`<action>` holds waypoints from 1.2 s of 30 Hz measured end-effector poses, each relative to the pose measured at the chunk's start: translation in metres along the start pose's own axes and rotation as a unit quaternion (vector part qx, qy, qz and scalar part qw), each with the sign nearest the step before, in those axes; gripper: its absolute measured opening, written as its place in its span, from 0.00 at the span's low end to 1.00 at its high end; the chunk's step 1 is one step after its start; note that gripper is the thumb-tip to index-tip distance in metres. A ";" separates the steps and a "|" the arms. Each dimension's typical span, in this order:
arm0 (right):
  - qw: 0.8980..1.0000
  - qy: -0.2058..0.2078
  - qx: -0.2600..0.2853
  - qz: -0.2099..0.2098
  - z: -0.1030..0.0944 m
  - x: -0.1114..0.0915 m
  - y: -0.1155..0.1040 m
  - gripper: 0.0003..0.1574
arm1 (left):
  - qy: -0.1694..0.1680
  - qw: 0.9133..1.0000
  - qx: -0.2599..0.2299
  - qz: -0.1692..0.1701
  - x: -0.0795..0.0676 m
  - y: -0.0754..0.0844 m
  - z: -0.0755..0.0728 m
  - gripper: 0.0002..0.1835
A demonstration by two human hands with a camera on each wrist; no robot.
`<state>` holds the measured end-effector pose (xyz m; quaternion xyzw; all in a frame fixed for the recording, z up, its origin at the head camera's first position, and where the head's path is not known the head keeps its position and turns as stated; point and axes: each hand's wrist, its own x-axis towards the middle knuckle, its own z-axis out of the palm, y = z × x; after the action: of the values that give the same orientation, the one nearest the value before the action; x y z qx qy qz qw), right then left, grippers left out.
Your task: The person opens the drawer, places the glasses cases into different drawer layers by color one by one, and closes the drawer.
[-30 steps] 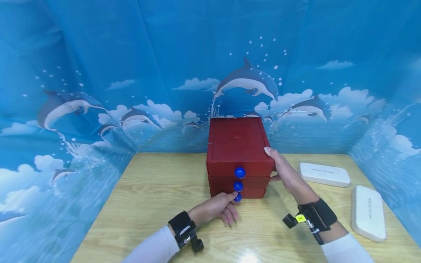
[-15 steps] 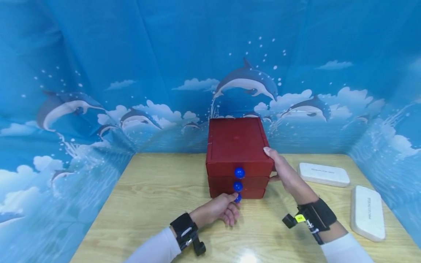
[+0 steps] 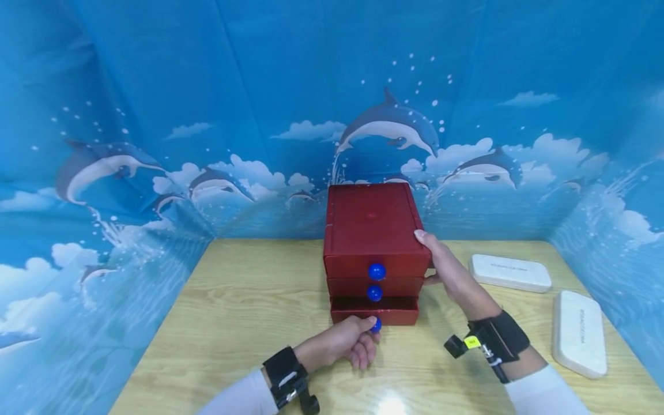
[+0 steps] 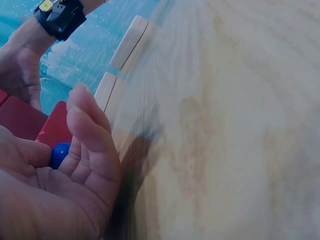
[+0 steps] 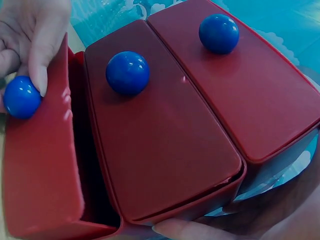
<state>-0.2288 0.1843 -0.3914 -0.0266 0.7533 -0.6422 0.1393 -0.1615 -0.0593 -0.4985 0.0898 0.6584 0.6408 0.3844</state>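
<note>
On the pale wood-grain surface [image 3: 249,288], toward its far edge, stands a red box-shaped three-drawer cabinet [image 3: 370,222]. Its red bottom drawer [image 3: 402,317] juts partly open toward the near side. The left hand [image 3: 346,341] pinches that drawer's round glossy blue knob [image 3: 377,325]; the right hand [image 3: 446,265] grips the cabinet's right side, thumb on the top edge. Farther right lie a far white oblong case [image 3: 510,272] and a near white oblong case [image 3: 580,334].

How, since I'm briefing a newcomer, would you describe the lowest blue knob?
On the wooden table stands a red drawer unit. Its bottom drawer, partly open, bears the blue knob. Unlike the two knobs above, it's gripped by the left hand.
</note>
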 end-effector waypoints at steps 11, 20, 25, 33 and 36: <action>1.000 0.001 -0.003 -0.002 0.001 0.000 -0.002 0.49 | 0.003 1.000 0.015 -0.014 -0.015 -0.003 0.009 0.28; 1.000 0.004 0.000 -0.003 0.001 -0.001 0.000 0.49 | 0.016 0.999 0.033 -0.026 -0.026 -0.008 0.018 0.27; 1.000 0.002 -0.001 -0.004 0.001 -0.001 0.000 0.49 | 0.017 0.999 0.042 -0.020 -0.030 -0.009 0.022 0.27; 1.000 0.000 -0.001 -0.003 0.001 -0.003 0.000 0.49 | 0.013 0.999 0.053 0.000 -0.039 -0.017 0.031 0.27; 1.000 0.004 -0.001 -0.001 0.000 -0.003 0.000 0.49 | 0.007 0.998 0.059 -0.007 -0.043 -0.019 0.033 0.27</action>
<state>-0.2256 0.1846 -0.3905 -0.0250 0.7547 -0.6415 0.1353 -0.1040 -0.0630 -0.4955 0.1035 0.6981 0.5990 0.3783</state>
